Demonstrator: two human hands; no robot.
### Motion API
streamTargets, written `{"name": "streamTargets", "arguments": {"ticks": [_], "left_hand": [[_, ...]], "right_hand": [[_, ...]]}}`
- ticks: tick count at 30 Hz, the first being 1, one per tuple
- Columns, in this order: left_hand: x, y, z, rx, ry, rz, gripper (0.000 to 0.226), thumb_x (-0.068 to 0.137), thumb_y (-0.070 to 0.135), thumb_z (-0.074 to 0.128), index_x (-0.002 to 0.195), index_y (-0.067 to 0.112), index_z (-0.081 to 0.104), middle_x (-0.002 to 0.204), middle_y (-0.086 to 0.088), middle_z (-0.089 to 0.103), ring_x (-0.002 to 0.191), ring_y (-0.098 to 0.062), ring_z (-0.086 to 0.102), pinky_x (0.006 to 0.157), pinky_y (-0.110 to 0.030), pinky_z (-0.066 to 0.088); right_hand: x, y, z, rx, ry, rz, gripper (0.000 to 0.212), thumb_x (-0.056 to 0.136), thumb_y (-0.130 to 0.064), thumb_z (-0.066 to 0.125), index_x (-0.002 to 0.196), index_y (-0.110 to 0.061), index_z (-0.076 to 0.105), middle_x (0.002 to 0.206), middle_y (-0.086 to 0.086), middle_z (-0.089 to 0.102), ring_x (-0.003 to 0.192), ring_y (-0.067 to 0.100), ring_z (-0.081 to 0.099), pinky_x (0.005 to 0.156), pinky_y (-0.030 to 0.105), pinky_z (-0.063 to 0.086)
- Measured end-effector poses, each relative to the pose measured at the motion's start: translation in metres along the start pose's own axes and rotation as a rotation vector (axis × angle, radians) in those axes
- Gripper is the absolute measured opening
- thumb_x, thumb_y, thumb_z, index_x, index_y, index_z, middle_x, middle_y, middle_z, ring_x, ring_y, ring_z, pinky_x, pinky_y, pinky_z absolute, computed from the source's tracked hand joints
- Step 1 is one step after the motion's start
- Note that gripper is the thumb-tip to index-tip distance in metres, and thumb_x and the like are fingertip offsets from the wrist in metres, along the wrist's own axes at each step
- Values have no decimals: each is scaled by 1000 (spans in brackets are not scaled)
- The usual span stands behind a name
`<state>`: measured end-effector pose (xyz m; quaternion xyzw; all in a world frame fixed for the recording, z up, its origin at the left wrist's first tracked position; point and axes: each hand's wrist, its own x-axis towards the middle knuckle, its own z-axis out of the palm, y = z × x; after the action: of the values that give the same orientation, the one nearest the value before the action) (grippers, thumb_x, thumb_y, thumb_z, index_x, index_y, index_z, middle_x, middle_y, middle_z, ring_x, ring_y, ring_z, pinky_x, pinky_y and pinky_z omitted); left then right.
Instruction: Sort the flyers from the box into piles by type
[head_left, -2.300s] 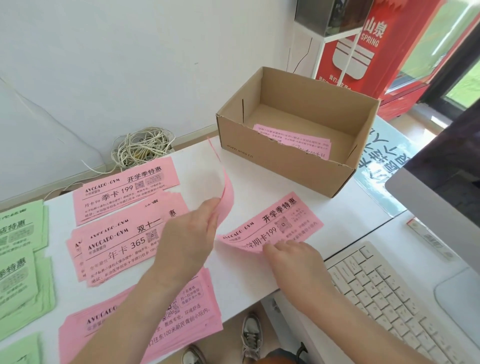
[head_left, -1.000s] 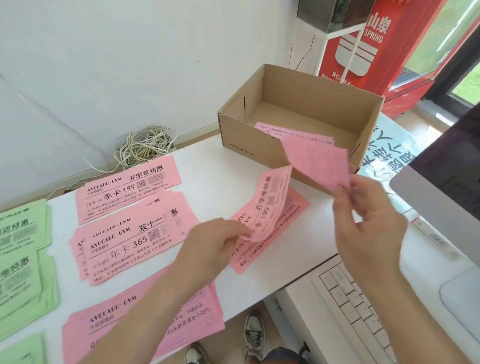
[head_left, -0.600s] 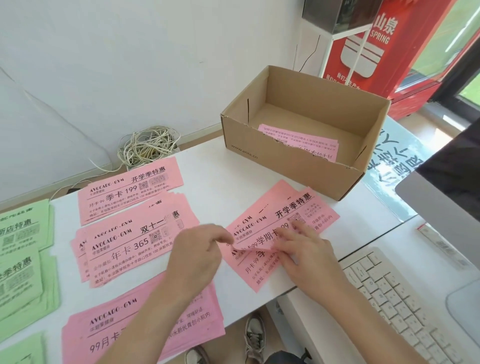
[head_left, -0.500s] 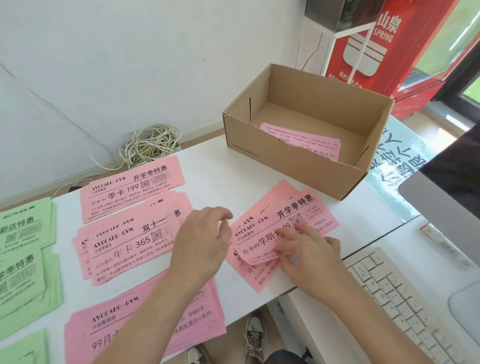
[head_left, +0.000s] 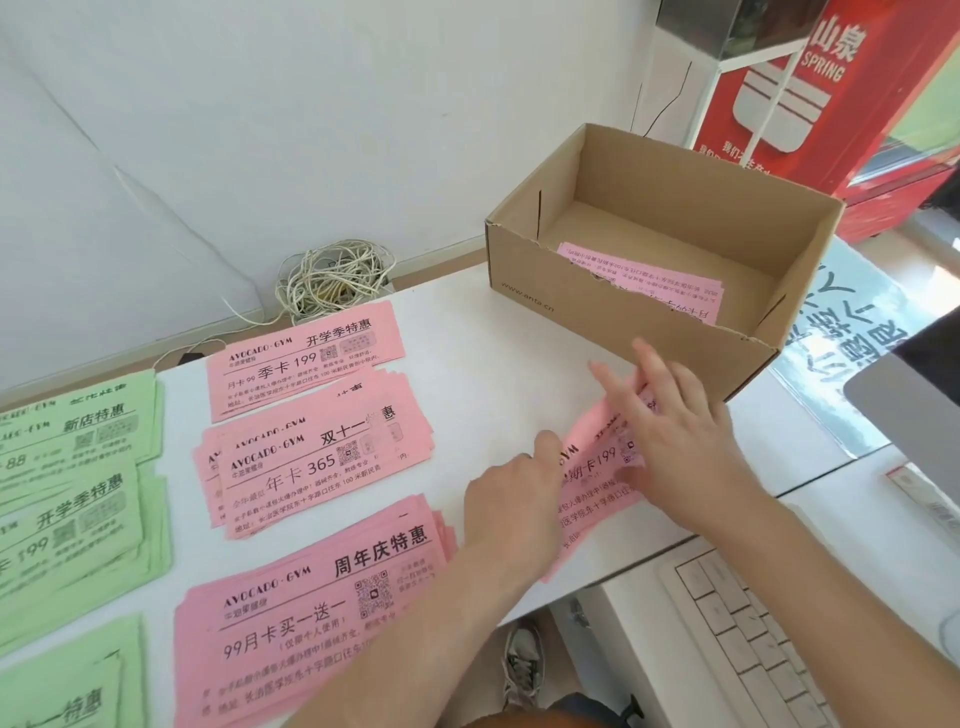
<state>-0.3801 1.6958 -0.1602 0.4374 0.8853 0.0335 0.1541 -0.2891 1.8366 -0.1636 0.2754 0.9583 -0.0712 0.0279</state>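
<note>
Fingers (head_left: 654, 366) of the right hand (head_left: 675, 441) lie straight and spread on the small pink pile (head_left: 597, 470), having slid up toward the box (head_left: 623, 332) since a moment ago. The left hand (head_left: 511, 499) curls at the pile's left edge; its grip is unclear. Printed 卡199, the fanned pile sits at the desk's (head_left: 493, 338) near edge, just before the box, where more pink flyers (head_left: 649, 280) lie.

A plain white wall (head_left: 260, 130) rises beyond the left hand (head_left: 514, 499). A tangle of pale cable (head_left: 332, 280) lies at its foot, behind the white surface (head_left: 493, 353). Far beyond the right hand (head_left: 680, 441) stands a red cabinet (head_left: 841, 104) lettered SPRING, in bright daylight. A white keyboard (head_left: 753, 649) lies just nearer than that hand.
</note>
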Motion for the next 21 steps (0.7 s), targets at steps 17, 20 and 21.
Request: {"name": "streamTargets", "arguments": {"ticks": [17,20,21], "left_hand": [[-107,-120,-53,-1338,640,-458,30,87,14,66,114,20,57,96,0,74,90,-19,70,83,-47,55],[-129,-149,-43,-1335,506,-521,30,90,23,62,117,34,52,107,9,70,99,-13,67,90,-45,52],[-137,-158,-42,-1316,422,-514,32,90,21,63,113,40,51,107,13,70,98,-9,67,90,-41,51]], "right_hand": [[-25,-70,-23,1510,-371,82,66,57,-39,89,111,-16,61,102,18,72,94,34,69,75,37,58],[-35,-106,-22,1363,-367,109,44,82,-9,72,120,-20,53,98,12,74,90,30,71,79,43,56],[-38,-117,-24,1296,-336,122,43,85,-4,68,120,-22,52,95,9,75,88,27,72,79,43,56]]}}
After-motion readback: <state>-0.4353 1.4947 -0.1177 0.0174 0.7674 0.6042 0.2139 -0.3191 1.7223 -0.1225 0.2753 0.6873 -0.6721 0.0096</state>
